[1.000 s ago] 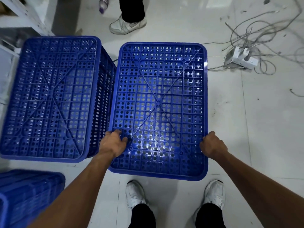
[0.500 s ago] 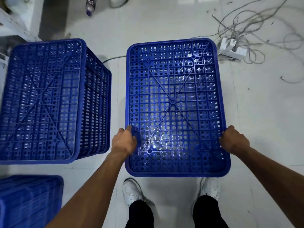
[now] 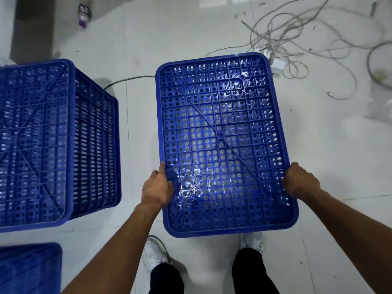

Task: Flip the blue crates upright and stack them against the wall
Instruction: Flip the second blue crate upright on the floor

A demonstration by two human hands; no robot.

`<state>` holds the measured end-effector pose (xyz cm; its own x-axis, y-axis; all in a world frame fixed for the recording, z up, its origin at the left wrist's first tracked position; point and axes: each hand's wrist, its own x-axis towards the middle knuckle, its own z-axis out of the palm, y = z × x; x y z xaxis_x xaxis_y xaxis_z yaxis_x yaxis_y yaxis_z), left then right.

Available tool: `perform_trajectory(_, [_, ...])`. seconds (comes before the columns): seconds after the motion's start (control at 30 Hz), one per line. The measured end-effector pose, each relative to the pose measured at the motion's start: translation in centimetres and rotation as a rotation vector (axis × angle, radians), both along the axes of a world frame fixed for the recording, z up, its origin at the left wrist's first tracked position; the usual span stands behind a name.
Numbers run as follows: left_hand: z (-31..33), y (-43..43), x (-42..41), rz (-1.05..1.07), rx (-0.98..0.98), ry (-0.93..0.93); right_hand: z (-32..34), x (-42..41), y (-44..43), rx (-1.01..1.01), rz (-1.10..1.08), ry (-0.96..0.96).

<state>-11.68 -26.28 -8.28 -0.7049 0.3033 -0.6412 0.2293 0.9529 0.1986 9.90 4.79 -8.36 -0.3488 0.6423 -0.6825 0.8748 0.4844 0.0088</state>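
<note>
A blue perforated crate (image 3: pixel 220 134) is upside down in front of me, its ribbed bottom facing up. My left hand (image 3: pixel 158 186) grips its left edge near the close corner. My right hand (image 3: pixel 301 180) grips the right edge opposite. The crate is held off the white floor above my feet. A second upside-down blue crate (image 3: pixel 53 141) stands on the floor to the left, apart from the held one. The corner of a third blue crate (image 3: pixel 29 268) shows at the bottom left.
A white power strip (image 3: pixel 275 63) with a tangle of grey cables (image 3: pixel 307 41) lies on the floor at the far right. A plastic bottle (image 3: pixel 84 14) lies at the far left beside a grey strip of floor (image 3: pixel 31 28). My white shoes (image 3: pixel 154 254) stand below the crate.
The held crate has moved to the right, away from the left crate, and a wide gap of floor has opened between them. Both hands have kept their grip on its sides.
</note>
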Motion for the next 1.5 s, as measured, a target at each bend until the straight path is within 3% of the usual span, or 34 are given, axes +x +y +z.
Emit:
perform_trajectory(0.17, [-0.1,1.0,0.5,0.006,-0.04,0.135,-0.2,0.5,0.8,-0.029,-0.045,0.063])
perform_trajectory(0.33, [-0.2,1.2,0.8,0.037,-0.072,-0.03,-0.7,0.1,0.6,-0.028,-0.167,0.122])
perform_trajectory(0.57, [0.2,0.6,-0.4,0.13,0.047,-0.14,-0.5,0.5,0.7,-0.05,-0.263,0.152])
perform_trajectory(0.83, [3.3,2.0,0.0,0.108,0.101,-0.053,2.1,1.0,-1.3,0.068,-0.195,0.265])
perform_trajectory(0.97, [6.3,3.2,0.1,0.183,0.261,-0.172,5.3,0.0,-3.7,0.087,-0.169,0.357])
perform_trajectory(1.17, [10.3,3.3,0.7,0.126,0.49,-0.268,9.4,-3.2,-8.9,0.098,-0.104,0.439])
perform_trajectory(1.5, [13.3,1.2,0.0,0.23,0.607,-0.227,12.3,-8.4,-17.9,0.05,0.037,0.556])
